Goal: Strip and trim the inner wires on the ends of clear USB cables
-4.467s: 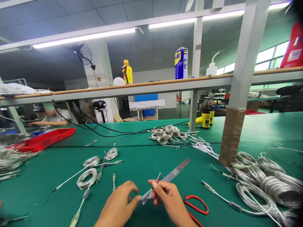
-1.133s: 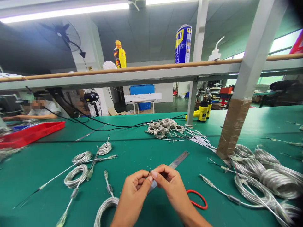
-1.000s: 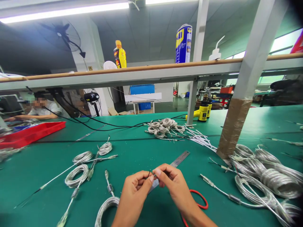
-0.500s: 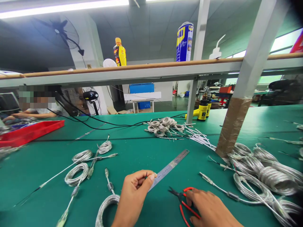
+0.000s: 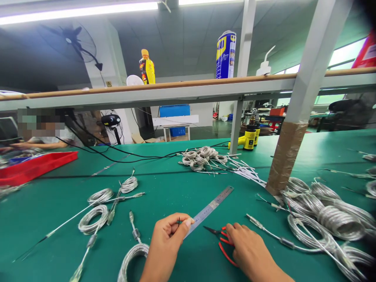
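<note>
Head-camera view of a hand-work station, with clock positions read from the frame centre. The left hand (image 5: 166,246), at 6 to 7 o'clock, has its grip pressed together, thumb over curled fingers, pinching a short dark wire end (image 5: 178,221) that projects just above the fingertips. The lower end of a steel ruler (image 5: 210,211) meets this hand and runs towards 2 o'clock across the green tabletop (image 5: 176,184). The right hand (image 5: 252,250), at 5 o'clock, lies with its fingers curled over the red handles of wire snips (image 5: 226,243); whether this grip is closed on them cannot be told. The dark blades of the snips point towards the ruler. Principal risks: the thin wire is held by fingertips alone, so a slackened pinch could lose it among the braided cable coils (image 5: 337,223) at 4 o'clock or the smaller coils (image 5: 88,231) at 8 o'clock; a careless swing of the blades could nick the wire or the left fingers. Readable writing is scarce: the blue-and-yellow aerosol can (image 5: 225,55) at 1 o'clock bears WD-40-style lettering, partly turned away, while the label of the yellow bottle (image 5: 147,68) at 11 o'clock and the ruler's markings are too small to read.
</note>
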### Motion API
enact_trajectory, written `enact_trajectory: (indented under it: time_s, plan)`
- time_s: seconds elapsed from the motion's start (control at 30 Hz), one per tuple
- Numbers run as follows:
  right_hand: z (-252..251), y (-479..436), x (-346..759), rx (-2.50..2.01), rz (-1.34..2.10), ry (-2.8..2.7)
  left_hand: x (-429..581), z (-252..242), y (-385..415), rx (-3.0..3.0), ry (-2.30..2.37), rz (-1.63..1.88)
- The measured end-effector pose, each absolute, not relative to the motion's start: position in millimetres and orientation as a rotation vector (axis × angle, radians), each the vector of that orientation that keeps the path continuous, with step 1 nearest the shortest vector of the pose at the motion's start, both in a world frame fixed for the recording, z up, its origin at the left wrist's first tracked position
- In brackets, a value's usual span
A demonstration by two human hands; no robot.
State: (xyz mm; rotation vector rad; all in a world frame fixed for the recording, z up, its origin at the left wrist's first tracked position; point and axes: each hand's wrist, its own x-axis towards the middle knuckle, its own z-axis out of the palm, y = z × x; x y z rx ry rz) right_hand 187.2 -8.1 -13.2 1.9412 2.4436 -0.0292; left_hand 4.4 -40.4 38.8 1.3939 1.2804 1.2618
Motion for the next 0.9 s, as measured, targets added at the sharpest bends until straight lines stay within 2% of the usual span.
enact_trajectory:
  time_s: [0.2, 0.27, 0.37, 0.43, 0.73, 0.9]
  plan:
    - [-16.1, -7.5, 194.9, 2.032, -0.001, 2.781, 3.8, 37.4, -40.6, 1.394, 1.264, 1.227]
    - [-9.9, -11.1, 192.0, 2.018, -0.234, 2.972, 3.8, 35.3, -40.6, 1.4, 1.263, 1.213]
    - [-1.0, -20.1, 181.7, 1.924, -0.764, 3.084, 4.1, 31.5, -40.8, 1.402, 1.262, 1.187]
    - [1.2, -26.3, 174.7, 1.914, -0.899, 3.058, 4.5, 29.7, -41.2, 1.396, 1.253, 1.174]
    - [4.4, -34.7, 163.7, 1.898, -0.683, 3.058, 6.4, 32.7, -42.3, 1.386, 1.247, 1.183]
    - [8.2, -34.1, 162.5, 1.887, -0.674, 3.064, 5.8, 31.5, -42.3, 1.393, 1.242, 1.186]
